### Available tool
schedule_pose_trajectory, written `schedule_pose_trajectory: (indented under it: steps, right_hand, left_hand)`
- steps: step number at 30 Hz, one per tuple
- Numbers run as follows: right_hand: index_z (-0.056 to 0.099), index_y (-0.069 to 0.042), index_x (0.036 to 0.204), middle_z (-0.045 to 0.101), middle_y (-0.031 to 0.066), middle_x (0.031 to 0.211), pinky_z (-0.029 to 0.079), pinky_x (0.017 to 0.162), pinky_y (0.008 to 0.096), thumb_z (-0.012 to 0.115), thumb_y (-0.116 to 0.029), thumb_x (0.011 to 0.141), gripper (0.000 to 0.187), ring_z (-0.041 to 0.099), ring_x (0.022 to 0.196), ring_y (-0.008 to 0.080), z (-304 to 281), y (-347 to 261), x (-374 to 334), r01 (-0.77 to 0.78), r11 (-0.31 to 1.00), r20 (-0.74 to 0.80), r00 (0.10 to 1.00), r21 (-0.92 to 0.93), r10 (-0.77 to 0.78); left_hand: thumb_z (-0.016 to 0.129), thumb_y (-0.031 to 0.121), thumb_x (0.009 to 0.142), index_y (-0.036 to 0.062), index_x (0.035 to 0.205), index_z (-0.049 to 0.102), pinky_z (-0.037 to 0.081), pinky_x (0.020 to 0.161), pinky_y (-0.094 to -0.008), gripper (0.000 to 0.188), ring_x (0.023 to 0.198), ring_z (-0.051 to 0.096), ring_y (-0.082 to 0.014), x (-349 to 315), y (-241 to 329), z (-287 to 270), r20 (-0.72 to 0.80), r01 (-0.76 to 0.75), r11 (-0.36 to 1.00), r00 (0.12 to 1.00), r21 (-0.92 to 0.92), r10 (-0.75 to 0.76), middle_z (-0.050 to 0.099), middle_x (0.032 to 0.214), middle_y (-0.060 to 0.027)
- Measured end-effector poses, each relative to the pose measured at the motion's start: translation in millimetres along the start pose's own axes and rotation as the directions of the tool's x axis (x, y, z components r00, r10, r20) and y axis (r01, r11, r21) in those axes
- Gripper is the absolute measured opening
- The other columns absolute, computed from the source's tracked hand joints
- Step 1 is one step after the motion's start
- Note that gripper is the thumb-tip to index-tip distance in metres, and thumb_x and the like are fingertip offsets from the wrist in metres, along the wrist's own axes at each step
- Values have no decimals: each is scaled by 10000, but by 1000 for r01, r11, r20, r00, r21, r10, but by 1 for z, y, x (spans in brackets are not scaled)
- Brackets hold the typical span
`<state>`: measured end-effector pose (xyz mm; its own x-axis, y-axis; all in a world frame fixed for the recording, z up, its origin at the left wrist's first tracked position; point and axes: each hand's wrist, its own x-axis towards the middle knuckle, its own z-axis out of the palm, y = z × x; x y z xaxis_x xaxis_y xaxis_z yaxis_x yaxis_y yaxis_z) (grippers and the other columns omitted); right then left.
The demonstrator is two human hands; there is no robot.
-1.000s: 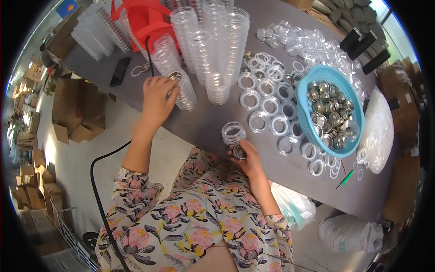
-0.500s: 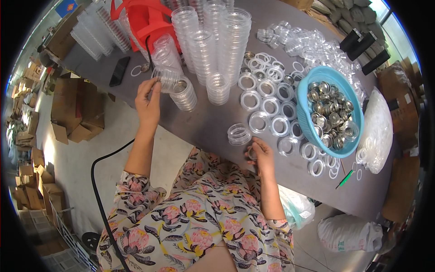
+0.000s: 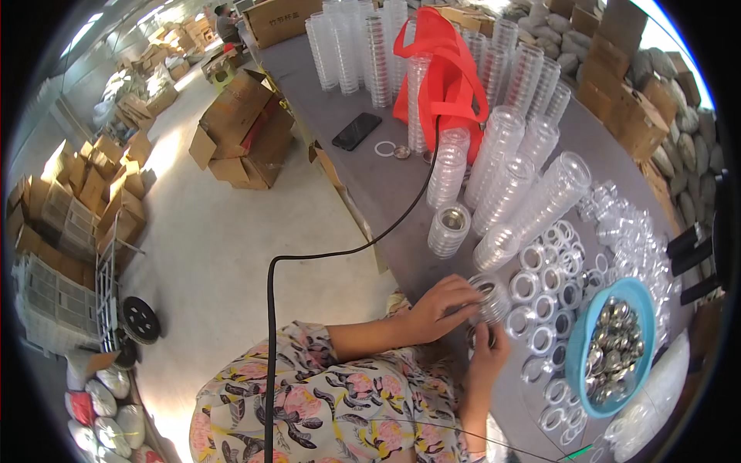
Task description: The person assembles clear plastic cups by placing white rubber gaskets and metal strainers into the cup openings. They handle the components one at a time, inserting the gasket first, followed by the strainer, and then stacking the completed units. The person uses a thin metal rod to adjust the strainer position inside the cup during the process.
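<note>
Both my hands are close together at the table's near edge. My left hand [image 3: 448, 310] is closed at a short stack of clear plastic lids [image 3: 492, 299], its fingertips against the side. Just below, my right hand [image 3: 489, 353] pinches a small round metal cap [image 3: 472, 336], partly hidden behind its fingers. Another short stack of clear lids [image 3: 448, 231] stands farther off, with a metal cap showing inside its top. To the right lie many clear rings [image 3: 544, 307] spread flat, and a blue basket [image 3: 575, 351] full of metal caps [image 3: 615, 347].
Tall stacks of clear lids [image 3: 502, 150] stand behind my hands, around a red bag [image 3: 444, 65]. A black phone [image 3: 356, 131] lies at the far left. A black cable [image 3: 332, 253] crosses the table's left edge. An open cardboard box [image 3: 243, 131] sits on the floor.
My left hand has left the clear lids at the back and come to the short stack beside my right hand. The right hand still holds the metal cap. The view has turned left.
</note>
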<state>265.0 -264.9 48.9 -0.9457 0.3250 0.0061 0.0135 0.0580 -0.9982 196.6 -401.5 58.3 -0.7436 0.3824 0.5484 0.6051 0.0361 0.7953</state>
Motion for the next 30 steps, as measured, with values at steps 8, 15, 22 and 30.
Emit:
schedule_pose_trajectory:
  steps: [8, 15, 22, 30]
  right_hand:
    - [553, -4, 917, 595, 79, 771, 426, 479, 237, 537, -181, 841, 193, 554, 618, 134, -13, 13, -12, -93, 912, 59, 995, 398, 76]
    - [518, -16, 905, 601, 114, 759, 450, 467, 261, 535, -209, 848, 202, 582, 624, 164, -27, 7, -17, -42, 839, -132, 982, 542, 134]
    - [553, -11, 907, 623, 117, 798, 469, 484, 241, 523, -172, 858, 172, 597, 638, 158, -32, 18, -24, -132, 798, -91, 970, 588, 227]
    - [566, 0, 990, 624, 98, 837, 499, 525, 229, 507, -143, 869, 196, 612, 697, 143, -40, 24, -26, -121, 764, -40, 981, 634, 188]
  left_hand:
    - [522, 149, 874, -5, 1005, 588, 415, 785, -250, 213, 864, 536, -109, -1, -14, -18, -39, 350, 525, 804, -775, -594, 586, 960, -26]
    - [560, 142, 856, -12, 1017, 594, 415, 778, -219, 225, 855, 526, -68, 47, -39, -74, -493, 162, 840, 746, -517, -447, 604, 937, -17]
    - [603, 96, 781, 19, 931, 604, 388, 777, -289, 169, 822, 531, -179, 72, -48, -92, -282, 58, 935, 958, 349, 46, 579, 806, -60]
    - [620, 125, 738, 61, 862, 592, 293, 933, -444, 142, 938, 491, -242, 82, -43, -79, 179, -168, 675, 982, 719, 53, 568, 890, -55]
